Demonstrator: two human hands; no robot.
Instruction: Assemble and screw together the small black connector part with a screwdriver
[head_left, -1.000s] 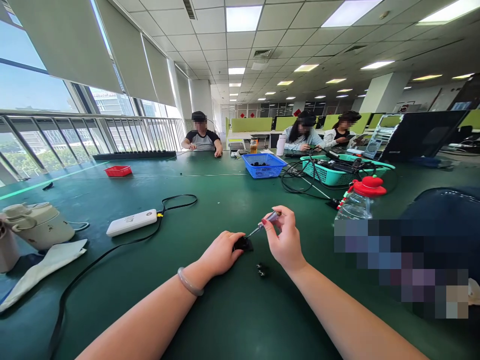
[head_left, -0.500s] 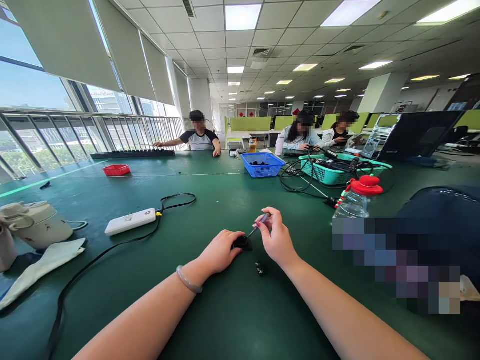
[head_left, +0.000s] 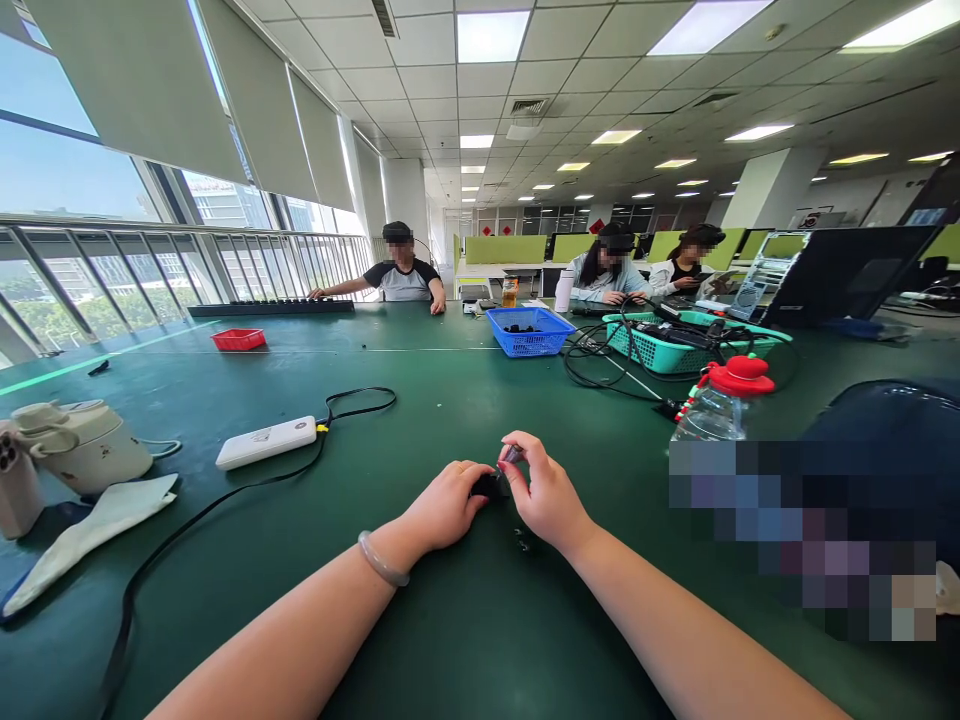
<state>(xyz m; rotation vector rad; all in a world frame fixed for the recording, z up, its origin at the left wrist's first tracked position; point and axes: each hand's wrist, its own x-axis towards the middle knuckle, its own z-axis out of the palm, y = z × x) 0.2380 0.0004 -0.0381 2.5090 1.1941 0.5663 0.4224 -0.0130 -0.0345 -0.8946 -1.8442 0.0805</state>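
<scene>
On the green table (head_left: pixel 420 640), my left hand (head_left: pixel 444 503) is closed around a small black part (head_left: pixel 491 487), its thumb and fingers pressing on the sides. Much of that part is hidden by the fingers, so its kind does not show. My right hand (head_left: pixel 546 492) pinches a small screwdriver (head_left: pixel 513 455) with a translucent purplish handle, tilted over the black part. Whether its tip touches the part is hidden. Just below my right hand lies a tiny dark piece with shiny spots (head_left: pixel 522 541).
A white power bank (head_left: pixel 268 442) with a black cable lies left. Ahead are a red tray (head_left: pixel 239 340), a blue basket (head_left: pixel 529 343) and a teal basket (head_left: pixel 656 358) of cables. A red-capped bottle (head_left: pixel 712 415) stands right. Several people sit at the far side.
My right hand has lowered and moved slightly left, bringing the screwdriver steeper and closer to the black part. My left hand keeps its grip. The view has shifted slightly.
</scene>
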